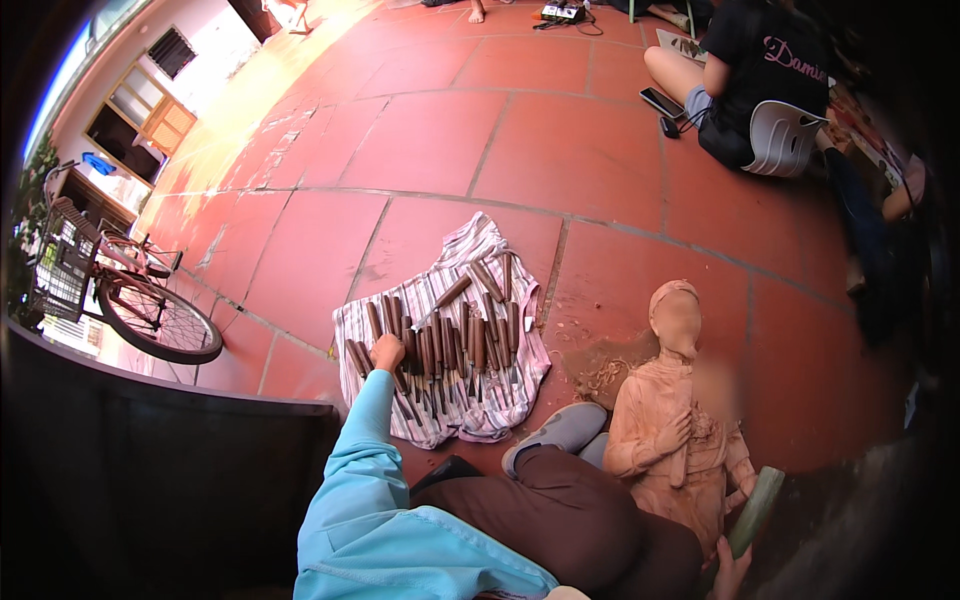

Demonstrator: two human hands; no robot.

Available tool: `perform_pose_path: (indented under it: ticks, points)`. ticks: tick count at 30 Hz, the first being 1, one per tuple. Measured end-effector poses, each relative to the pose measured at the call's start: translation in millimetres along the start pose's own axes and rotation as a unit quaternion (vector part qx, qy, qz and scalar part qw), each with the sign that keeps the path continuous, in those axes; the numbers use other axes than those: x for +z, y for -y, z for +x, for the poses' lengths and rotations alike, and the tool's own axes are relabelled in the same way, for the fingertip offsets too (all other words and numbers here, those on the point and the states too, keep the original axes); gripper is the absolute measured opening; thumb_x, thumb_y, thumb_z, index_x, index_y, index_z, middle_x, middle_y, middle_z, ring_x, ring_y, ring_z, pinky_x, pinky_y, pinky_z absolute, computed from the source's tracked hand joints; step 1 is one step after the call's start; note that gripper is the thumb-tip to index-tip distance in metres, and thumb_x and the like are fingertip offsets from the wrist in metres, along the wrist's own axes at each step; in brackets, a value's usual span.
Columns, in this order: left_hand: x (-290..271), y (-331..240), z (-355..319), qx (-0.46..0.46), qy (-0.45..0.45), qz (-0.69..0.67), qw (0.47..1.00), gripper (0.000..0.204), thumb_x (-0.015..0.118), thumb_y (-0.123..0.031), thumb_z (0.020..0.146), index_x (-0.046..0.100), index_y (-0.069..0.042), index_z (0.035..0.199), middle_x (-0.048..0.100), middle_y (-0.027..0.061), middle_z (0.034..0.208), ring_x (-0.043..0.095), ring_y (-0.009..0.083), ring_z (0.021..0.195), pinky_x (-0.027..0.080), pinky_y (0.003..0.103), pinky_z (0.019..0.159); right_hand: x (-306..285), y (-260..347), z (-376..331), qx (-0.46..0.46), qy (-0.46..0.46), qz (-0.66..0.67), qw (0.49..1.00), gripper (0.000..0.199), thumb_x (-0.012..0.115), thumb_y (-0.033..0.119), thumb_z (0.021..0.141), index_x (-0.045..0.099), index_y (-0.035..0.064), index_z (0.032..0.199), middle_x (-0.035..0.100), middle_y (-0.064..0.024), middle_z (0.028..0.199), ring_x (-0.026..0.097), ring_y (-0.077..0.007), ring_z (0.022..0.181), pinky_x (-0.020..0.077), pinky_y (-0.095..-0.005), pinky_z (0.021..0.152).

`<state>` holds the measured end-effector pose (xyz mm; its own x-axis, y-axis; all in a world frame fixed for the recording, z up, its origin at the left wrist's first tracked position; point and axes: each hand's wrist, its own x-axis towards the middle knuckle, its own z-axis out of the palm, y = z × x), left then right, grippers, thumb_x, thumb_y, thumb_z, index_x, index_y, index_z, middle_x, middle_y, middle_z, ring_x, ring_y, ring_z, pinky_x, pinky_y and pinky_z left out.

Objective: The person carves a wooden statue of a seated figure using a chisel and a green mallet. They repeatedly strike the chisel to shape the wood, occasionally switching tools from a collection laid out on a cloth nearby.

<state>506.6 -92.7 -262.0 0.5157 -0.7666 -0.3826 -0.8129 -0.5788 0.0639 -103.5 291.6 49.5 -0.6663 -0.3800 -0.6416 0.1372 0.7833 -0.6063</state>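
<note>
- Head view: left hand [388, 352] sits bunched among wooden-handled tools [479, 345] on the striped cloth [470, 240] — cannot tell whether it grips one.
- Right hand [733, 572] curls around a green stick [757, 512], beside the carved figure [682, 455].
- Likely step: choosing a tool — next calls for lifting one clear.

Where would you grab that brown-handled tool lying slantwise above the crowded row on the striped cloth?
Probably the middle of its thick brown handle, coming from above and its far side. It lies slanted, with bare striped cloth beyond it, while its thin pale blade points near-left toward the other handles, making that end crowded and likely sharper.
</note>
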Motion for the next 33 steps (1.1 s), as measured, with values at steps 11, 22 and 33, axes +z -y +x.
perform_pose_path:
  ticks: [11, 22, 33]
  points:
    - [-25, 52, -1, -0.047, 0.195, -0.380, 0.903, 0.017, 0.062, -0.010, 0.089, 0.061, 0.007, 0.088, 0.064, 0.0127, 0.076, 0.066, 0.0231, 0.066, 0.060, 0.038, 0.060, 2, 1, -7, -0.088, 0.006, 0.045, 0.995, 0.060, 0.066, 0.022, 0.085, 0.042, -0.0056, 0.133, 0.054, -0.0147, 0.124, 0.055, -0.0263, 0.104, 0.0446, -0.0356, 0.086]
    - [-40, 30, -42, -0.047, 0.315, -0.394, 0.862, 0.013, 0.066, 0.004, 0.079, 0.060, 0.007, 0.090, 0.067, 0.0188, 0.087, 0.069, 0.0317, 0.080, 0.061, 0.037, 0.066, -1, -13, 2, -0.090, -0.003, 0.064, 0.994, 0.054, 0.068, 0.017, 0.084, 0.046, -0.0029, 0.129, 0.057, -0.0068, 0.092, 0.053, -0.0151, 0.071, 0.0442, -0.0297, 0.062]
    - [-20, 53, -29, -0.026, 0.282, -0.451, 0.847, 0.012, 0.064, 0.005, 0.078, 0.056, 0.002, 0.088, 0.066, 0.0180, 0.083, 0.069, 0.0335, 0.078, 0.060, 0.043, 0.068, -3, -42, 32, -0.089, -0.018, 0.101, 0.991, 0.026, 0.061, 0.008, 0.082, 0.051, 0.0017, 0.105, 0.051, -0.0043, 0.062, 0.050, -0.0137, 0.046, 0.0418, -0.0260, 0.040]
